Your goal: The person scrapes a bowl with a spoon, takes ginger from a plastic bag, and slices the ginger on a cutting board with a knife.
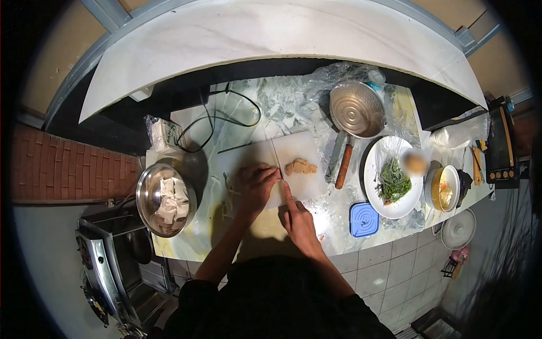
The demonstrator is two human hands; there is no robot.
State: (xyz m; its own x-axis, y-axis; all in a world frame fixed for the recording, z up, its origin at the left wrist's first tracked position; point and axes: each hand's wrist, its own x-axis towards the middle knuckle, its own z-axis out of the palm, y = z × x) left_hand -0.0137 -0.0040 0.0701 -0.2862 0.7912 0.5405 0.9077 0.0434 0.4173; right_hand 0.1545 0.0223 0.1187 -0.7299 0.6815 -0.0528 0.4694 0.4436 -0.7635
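A white cutting board (259, 153) lies on the marbled counter in front of me. My right hand (299, 221) is closed round a knife, its index finger stretched along the top; the thin blade (276, 153) points away from me across the board. Just left of the blade, my left hand (257, 183) presses down with bent fingers, and what lies under them is hidden. On the board, right of the blade, sits a lumpy light-brown piece of food (300, 166), touched by neither hand.
A steel bowl (140, 199) with pale blocks stands left. To the right are a saucepan (354, 110), a blue lid (364, 219), a white plate (370, 183) with greens under plastic wrap, and a food container (433, 189). A black cable (210, 127) loops behind the board. A shelf (271, 31) overhangs the back.
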